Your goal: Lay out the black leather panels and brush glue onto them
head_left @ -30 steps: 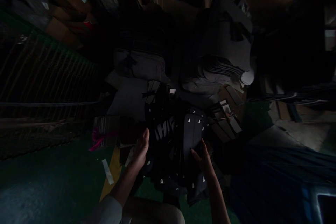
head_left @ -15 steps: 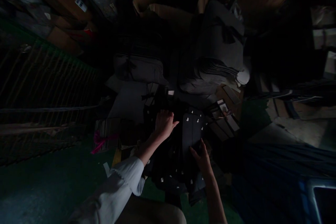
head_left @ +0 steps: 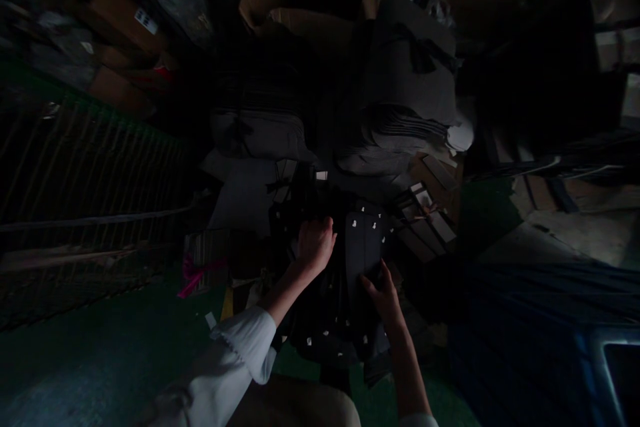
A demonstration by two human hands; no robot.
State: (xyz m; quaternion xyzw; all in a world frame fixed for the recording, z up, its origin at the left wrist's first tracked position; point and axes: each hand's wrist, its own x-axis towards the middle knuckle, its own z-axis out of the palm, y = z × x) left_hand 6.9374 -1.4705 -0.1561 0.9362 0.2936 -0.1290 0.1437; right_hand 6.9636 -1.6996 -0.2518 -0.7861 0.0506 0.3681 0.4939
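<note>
In dim light a heap of black cut pieces with small white tags [head_left: 350,280] lies on the green floor before me. My left hand [head_left: 315,243] is curled over the top left of the heap, fingers closed on dark pieces there. My right hand [head_left: 383,293] presses on the near edge of one upright black panel [head_left: 367,240], fingers wrapped round it. A white sleeve [head_left: 240,347] covers my left forearm.
Grey stacked sheets [head_left: 410,100] and a folded grey bundle [head_left: 260,127] rise behind the heap. A pink-tied bundle [head_left: 200,267] sits at the left. A metal grid fence [head_left: 85,173] runs along the left. Cardboard boxes [head_left: 125,20] stand at the back. Something blue [head_left: 540,320] lies right.
My left hand moved from the heap's near left edge up onto its top and closed there. My right hand stayed on the black panel. The view shifted slightly.
</note>
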